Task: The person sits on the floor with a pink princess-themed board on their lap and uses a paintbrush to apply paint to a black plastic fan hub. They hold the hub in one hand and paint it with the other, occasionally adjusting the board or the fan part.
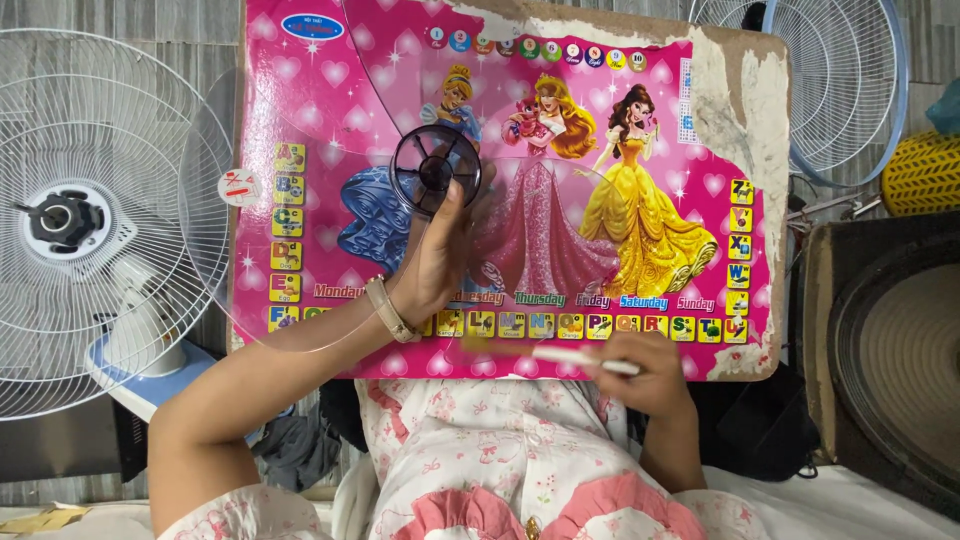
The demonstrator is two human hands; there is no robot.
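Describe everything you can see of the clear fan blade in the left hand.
The fan blade is see-through plastic with a dark smoky round hub crossed by spokes; its thin clear vanes spread wide and are hard to trace. It is held up over the pink picture board, hub facing the camera. The left hand grips it just below the hub.

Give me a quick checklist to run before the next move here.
1. Left hand grips the clear fan blade at its dark hub: ok.
2. Right hand holds the white stick: ok.
3. Blade lies over the pink board: ok.
4. Blade clear of the left fan: cannot tell.
5. Stick's tip condition: cannot tell, blurred.
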